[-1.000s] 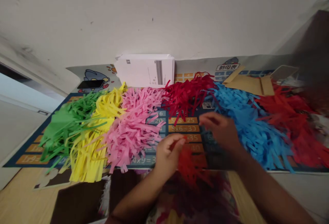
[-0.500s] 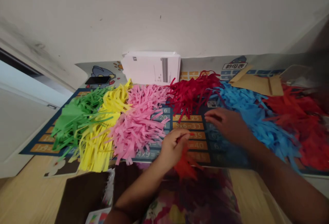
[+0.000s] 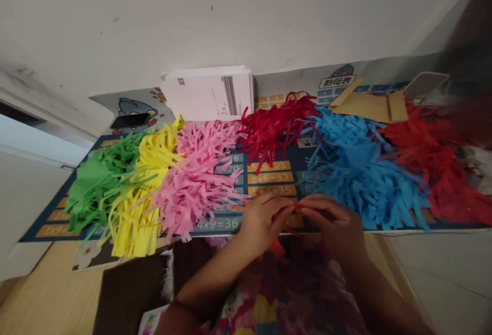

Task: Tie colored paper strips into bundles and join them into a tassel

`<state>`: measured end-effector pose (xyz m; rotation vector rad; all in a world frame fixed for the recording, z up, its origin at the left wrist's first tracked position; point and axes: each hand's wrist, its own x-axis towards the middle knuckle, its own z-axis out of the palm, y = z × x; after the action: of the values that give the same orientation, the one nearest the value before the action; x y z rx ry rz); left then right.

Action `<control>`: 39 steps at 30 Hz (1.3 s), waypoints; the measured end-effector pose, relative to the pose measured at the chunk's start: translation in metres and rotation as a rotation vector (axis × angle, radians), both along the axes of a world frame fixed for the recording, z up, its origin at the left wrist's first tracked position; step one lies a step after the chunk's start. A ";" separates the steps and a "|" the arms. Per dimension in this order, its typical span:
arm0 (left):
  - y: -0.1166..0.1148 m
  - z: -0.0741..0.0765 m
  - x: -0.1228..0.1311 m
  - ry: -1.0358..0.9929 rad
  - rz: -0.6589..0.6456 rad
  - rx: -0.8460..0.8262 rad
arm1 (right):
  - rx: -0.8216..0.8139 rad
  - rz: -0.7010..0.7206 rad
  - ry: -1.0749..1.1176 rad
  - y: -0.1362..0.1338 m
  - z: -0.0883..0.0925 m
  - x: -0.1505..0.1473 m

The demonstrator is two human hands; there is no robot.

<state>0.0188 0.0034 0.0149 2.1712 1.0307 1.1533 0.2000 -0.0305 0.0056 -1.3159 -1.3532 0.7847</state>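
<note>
My left hand (image 3: 263, 222) is closed in a pinch around an orange-red fringed paper tassel (image 3: 277, 248), whose strips hang below the fingers over the table's front edge. Right beside it, my right hand (image 3: 336, 224) pinches the small twisted red end of the same tassel, fingertips almost meeting the left ones. Much of the tassel is hidden behind the hands. Close by on the mat (image 3: 219, 224) lie piles of fringed paper: pink (image 3: 196, 186) to the left, dark red (image 3: 274, 127) behind, and blue (image 3: 369, 176) to the right.
Farther left are yellow (image 3: 136, 217) and green (image 3: 98, 186) fringe piles, with a black phone (image 3: 129, 120) behind. A stack of white cards (image 3: 207, 94) leans on the wall. An orange-red pile (image 3: 442, 160) and a folded brown cardboard piece (image 3: 365, 106) are at right.
My right hand has come down and left from beside the blue pile and now pinches the tassel's end. My left hand still holds the tassel. The view has shifted slightly.
</note>
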 end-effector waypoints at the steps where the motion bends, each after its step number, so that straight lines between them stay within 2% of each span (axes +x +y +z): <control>1: 0.000 0.000 0.000 0.019 -0.001 0.014 | 0.000 0.003 -0.019 -0.001 0.000 0.001; 8: -0.001 -0.003 -0.002 0.068 -0.048 0.024 | -0.147 -0.119 0.068 -0.006 -0.009 -0.003; 11: -0.001 -0.001 -0.004 0.081 -0.043 0.034 | -0.123 -0.089 0.052 -0.006 -0.013 -0.003; 15: -0.003 0.004 -0.005 0.088 -0.097 -0.032 | -0.072 -0.057 -0.048 -0.006 -0.017 -0.001; 21: -0.003 0.005 -0.006 0.030 -0.083 -0.130 | -0.094 0.003 -0.076 -0.002 -0.010 -0.003; 25: 0.000 0.005 -0.008 0.002 -0.108 -0.118 | -0.158 0.042 0.042 -0.002 -0.006 -0.002; 31: -0.001 0.006 -0.005 0.009 -0.096 -0.085 | -0.050 -0.034 -0.136 -0.010 -0.006 -0.001; 35: -0.005 0.007 -0.005 0.007 -0.090 -0.074 | -0.035 -0.087 -0.142 -0.018 -0.007 -0.001; 39: -0.011 0.007 -0.004 -0.029 -0.094 0.012 | -0.045 -0.085 -0.105 -0.025 -0.008 -0.003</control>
<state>0.0147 -0.0076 0.0224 2.1808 0.9012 1.1470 0.1971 -0.0559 -0.0023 -1.4573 -1.3595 0.6999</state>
